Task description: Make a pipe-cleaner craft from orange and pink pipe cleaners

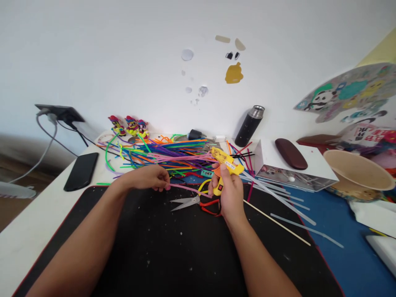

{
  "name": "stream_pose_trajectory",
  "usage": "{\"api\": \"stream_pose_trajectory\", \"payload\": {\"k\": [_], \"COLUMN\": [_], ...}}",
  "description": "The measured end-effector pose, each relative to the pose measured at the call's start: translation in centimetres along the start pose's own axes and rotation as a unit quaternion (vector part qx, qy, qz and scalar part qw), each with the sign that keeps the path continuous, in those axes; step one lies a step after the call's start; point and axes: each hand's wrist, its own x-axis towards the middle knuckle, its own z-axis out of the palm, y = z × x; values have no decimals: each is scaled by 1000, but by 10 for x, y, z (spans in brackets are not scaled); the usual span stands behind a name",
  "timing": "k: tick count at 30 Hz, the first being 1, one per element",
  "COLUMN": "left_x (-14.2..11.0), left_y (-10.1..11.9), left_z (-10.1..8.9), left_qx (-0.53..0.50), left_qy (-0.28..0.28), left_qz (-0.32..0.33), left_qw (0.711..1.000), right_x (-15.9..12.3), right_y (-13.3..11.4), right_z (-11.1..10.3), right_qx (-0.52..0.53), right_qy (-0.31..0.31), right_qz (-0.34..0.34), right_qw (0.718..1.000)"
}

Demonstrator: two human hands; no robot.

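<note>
My left hand (pixel 154 178) is closed, its fingertips pinching one end of a pink pipe cleaner (pixel 188 189). That stem stretches to the right, over the scissors, with its far end close to my right fingers. In my right hand (pixel 231 194) is a yellow hot glue gun (pixel 223 156), gripped by its handle with the nozzle pointing left and away. A long clear glue stick (pixel 278 198) runs out from the gun's rear. Below the pink stem, scissors (pixel 188 202) with red and yellow handles lie partly spread on the black mat (pixel 173 255).
Behind my hands lies a heap of coloured pipe cleaners (pixel 176 148). A phone (pixel 81 171) rests at left, small figures (pixel 131 125) at the back. A black flask (pixel 250 126), a white box (pixel 269 159) and a bowl (pixel 355 165) stand rightward. A thin wooden stick (pixel 278 223) crosses the mat.
</note>
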Motion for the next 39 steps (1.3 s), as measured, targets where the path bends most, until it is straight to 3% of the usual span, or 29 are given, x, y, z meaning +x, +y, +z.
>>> {"api": "stream_pose_trajectory", "payload": {"k": [6, 10, 12, 15, 19, 21, 24, 32, 39], "left_x": [2, -6, -8, -4, 9, 14, 17, 0, 4], "left_y": [10, 22, 33, 51, 65, 65, 65, 85, 83], "left_z": [7, 6, 12, 32, 68, 80, 91, 95, 98], "left_qx": [37, 33, -14, -134, -315, -373, -365, -316, -398], "left_qy": [-24, 73, 100, 50, -12, 2, 33, 136, 149], "left_qz": [-7, 27, 74, 156, 210, 205, 204, 223, 177], "left_qw": [999, 996, 992, 977, 925, 905, 908, 912, 888], "right_x": [-1, -5, -7, -9, -12, -12, -12, -15, -15], "right_y": [2, 4, 4, 7, 11, 13, 14, 13, 15], "right_z": [3, 7, 9, 11, 11, 10, 8, 3, 5], "right_qx": [-33, -69, -84, -93, -89, -98, -121, -181, -164], "right_qy": [-40, -70, -78, -101, -111, -106, -101, -94, -113], "right_qz": [43, 44, 32, 18, -8, -10, -3, -22, -13], "right_qw": [998, 994, 993, 990, 990, 989, 988, 979, 980]}}
